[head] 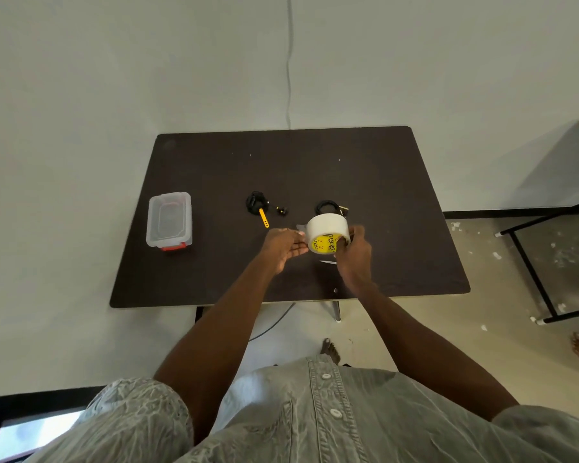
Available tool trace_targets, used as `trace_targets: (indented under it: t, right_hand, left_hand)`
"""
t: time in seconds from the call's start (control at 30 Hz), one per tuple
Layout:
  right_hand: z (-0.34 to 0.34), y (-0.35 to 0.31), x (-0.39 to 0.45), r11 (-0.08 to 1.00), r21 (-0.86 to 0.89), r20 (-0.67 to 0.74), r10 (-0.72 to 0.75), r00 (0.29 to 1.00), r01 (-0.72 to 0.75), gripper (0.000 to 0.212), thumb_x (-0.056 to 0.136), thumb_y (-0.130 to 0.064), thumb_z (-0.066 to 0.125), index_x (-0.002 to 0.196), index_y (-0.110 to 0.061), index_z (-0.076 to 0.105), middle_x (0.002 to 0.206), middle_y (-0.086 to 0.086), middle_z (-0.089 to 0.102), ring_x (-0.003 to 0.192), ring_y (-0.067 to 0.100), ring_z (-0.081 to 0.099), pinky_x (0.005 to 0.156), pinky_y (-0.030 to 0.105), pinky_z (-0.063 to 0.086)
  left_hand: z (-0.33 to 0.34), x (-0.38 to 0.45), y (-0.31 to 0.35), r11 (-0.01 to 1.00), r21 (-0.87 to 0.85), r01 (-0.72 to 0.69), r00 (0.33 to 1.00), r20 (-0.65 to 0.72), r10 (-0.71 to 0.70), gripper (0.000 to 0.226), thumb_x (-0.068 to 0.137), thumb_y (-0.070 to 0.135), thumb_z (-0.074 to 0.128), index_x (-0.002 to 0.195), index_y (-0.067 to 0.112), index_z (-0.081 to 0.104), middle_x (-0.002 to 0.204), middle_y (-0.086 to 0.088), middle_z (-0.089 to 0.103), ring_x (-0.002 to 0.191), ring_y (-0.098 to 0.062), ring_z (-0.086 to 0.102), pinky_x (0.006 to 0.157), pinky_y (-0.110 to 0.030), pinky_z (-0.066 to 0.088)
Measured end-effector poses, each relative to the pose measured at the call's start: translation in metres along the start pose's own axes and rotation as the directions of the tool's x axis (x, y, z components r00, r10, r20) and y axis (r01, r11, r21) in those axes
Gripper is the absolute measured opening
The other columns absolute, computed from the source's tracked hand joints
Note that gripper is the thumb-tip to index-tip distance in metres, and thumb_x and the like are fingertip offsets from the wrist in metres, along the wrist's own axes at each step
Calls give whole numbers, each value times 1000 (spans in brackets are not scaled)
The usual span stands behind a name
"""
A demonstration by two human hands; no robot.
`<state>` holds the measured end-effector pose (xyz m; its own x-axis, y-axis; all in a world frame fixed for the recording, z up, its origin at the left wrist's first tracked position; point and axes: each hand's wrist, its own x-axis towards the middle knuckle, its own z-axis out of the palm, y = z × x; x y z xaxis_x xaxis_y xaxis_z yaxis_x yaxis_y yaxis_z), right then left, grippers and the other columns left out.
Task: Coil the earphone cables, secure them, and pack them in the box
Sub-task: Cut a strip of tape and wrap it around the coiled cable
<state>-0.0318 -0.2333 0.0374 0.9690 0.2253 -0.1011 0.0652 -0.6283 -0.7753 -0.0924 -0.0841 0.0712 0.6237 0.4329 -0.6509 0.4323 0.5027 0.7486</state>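
Dark brown, the surface [365, 182] stands against a pale wall, with the person's arms reaching over its near edge. Above the near middle of it the right hand [355, 253] grips a roll of whitish packing tape [328, 233], fingers curled through its yellow-printed core. The left hand [283, 245] is just left of the roll, its fingertips pinching what looks like the loose end of the tape at the roll's left side. Just beyond the roll lies a coiled black earphone cable [328, 207], partly hidden behind it and apart from both hands. Further left of the roll lies a second black coiled earphone cable [257, 202], with a small black piece to its right; a yellow utility knife [264, 219] lies against its near side. Well left of the roll, near the surface's left edge, sits a clear plastic box [169, 222] with a red latch, apart from the hands and both cables
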Motion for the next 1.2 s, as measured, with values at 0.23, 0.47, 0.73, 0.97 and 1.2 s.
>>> trace_targets:
  t: [0.23, 0.47, 0.73, 0.97, 1.2]
  right_hand:
    - [12, -7, -17, 1000, 13, -9, 6, 1000, -6, 28, 98, -16, 54, 125, -9, 47, 122, 13, 62, 107, 26, 63, 81, 34, 56]
    - [15, -11, -12, 999, 24, -20, -27, 999, 27, 29, 97, -14, 57, 123, -8, 48, 119, 14, 63, 105, 26, 63, 79, 34, 57]
    - [3, 9, 9, 1000, 8, -1, -10, 1000, 10, 29, 96, -11, 57, 123, -9, 48, 119, 14, 63, 105, 26, 64, 78, 33, 58]
    - [-22, 38, 35, 1000, -3, 41, 20, 999, -20, 30, 95, -8, 57, 123, -9, 47, 121, 14, 61, 106, 26, 64, 78, 35, 59]
    - [-50, 66, 64, 999, -28, 121, 26, 992, -23, 30, 95, -14, 59, 123, -9, 48, 121, 14, 62, 108, 26, 63, 85, 42, 58]
  left_hand:
    - [-21, -5, -2, 1000, -3, 3, 999, 37, -2, 6, 87, -2, 64, 92, -2, 60, 86, -18, 67, 77, -25, 67, 75, -33, 59]
    - [-25, -1, 3, 1000, 11, -11, 1000, 0, 11, 12, 88, -5, 61, 79, 2, 58, 77, -16, 66, 70, -23, 66, 71, -33, 59]
    - [-10, 6, 7, 999, 12, 46, 996, 81, -46, 3, 90, -7, 56, 88, -6, 58, 87, -24, 67, 78, -30, 69, 68, -37, 61]
    - [29, 15, -1, 996, -1, 90, 985, 147, -89, 4, 93, -5, 53, 92, -4, 57, 96, -26, 67, 92, -36, 68, 81, -41, 56]
    - [62, 25, -5, 989, 31, 145, 962, 231, -148, 7, 92, -6, 54, 97, -5, 58, 107, -29, 66, 95, -35, 69, 77, -38, 59]
